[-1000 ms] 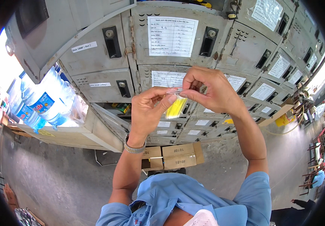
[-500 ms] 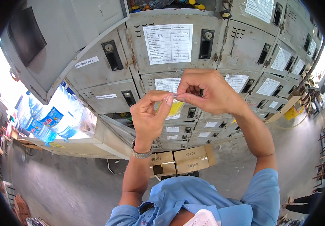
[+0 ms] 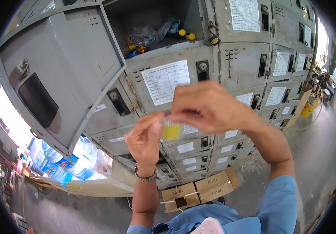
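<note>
A small clear plastic bag [image 3: 171, 131] with yellow contents hangs between my two hands, in front of the grey lockers. My left hand [image 3: 144, 136] pinches its upper left edge between thumb and forefinger. At the top edge, my right hand [image 3: 211, 107] is closed with thumb and fingers together on the bag, smeared by motion. What exactly the yellow contents are is too blurred to tell. Above the hands, a locker compartment [image 3: 191, 23] stands open, holding crumpled clear plastic, yellow-and-black items [image 3: 186, 35] and small orange and blue things.
The open locker door [image 3: 64, 46] swings out at the left. Below it, large water bottles [image 3: 64, 162] stand on a ledge. A padlock [image 3: 214, 39] hangs beside the open compartment. Cardboard boxes [image 3: 214, 186] lie on the floor at the lockers' foot. Paper sheets cover several doors.
The view has tilted upward, so the open compartment and its door show more fully. Both hands still hold the bag, now lower in the picture; the right hand has become blurred.
</note>
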Tool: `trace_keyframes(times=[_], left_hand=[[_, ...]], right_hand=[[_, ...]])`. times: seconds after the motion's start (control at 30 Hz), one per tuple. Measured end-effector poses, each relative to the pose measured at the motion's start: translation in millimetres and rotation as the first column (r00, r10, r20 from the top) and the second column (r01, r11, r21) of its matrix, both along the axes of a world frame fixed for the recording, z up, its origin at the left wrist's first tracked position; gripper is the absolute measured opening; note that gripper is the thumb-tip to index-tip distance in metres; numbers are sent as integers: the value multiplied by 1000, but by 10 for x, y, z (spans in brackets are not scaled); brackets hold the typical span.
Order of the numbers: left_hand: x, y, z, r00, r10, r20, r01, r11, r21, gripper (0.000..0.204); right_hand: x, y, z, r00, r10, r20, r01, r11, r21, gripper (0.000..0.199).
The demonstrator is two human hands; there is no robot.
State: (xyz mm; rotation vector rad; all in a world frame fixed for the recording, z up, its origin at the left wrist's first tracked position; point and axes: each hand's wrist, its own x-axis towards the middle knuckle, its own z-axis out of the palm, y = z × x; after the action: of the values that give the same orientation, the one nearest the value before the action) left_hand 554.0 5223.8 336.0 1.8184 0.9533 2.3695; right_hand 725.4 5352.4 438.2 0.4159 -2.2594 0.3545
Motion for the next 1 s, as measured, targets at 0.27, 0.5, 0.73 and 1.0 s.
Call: trace_keyframes(times=[0.27, 0.5, 0.73, 1.0], left_hand=[[-446, 1006, 420, 874, 443, -200, -433, 896, 92, 34], [-655, 1671, 152, 593, 744, -308, -620, 666, 414, 38], [-684, 1610, 122, 496, 794, -350, -640, 607, 471, 39], [-703, 1638, 102, 549, 769, -328, -626, 638, 448, 40]], right_hand=[[-888, 886, 1038, 895, -369, -252, 359, 929, -87, 16], [-2501, 1582, 1452, 823, -553, -131, 547, 706, 450, 43], [-3787, 2347, 1690, 810, -580, -82, 527, 661, 534, 57], [-3657, 2592, 1855, 692, -631, 350, 444, 754, 483, 56]])
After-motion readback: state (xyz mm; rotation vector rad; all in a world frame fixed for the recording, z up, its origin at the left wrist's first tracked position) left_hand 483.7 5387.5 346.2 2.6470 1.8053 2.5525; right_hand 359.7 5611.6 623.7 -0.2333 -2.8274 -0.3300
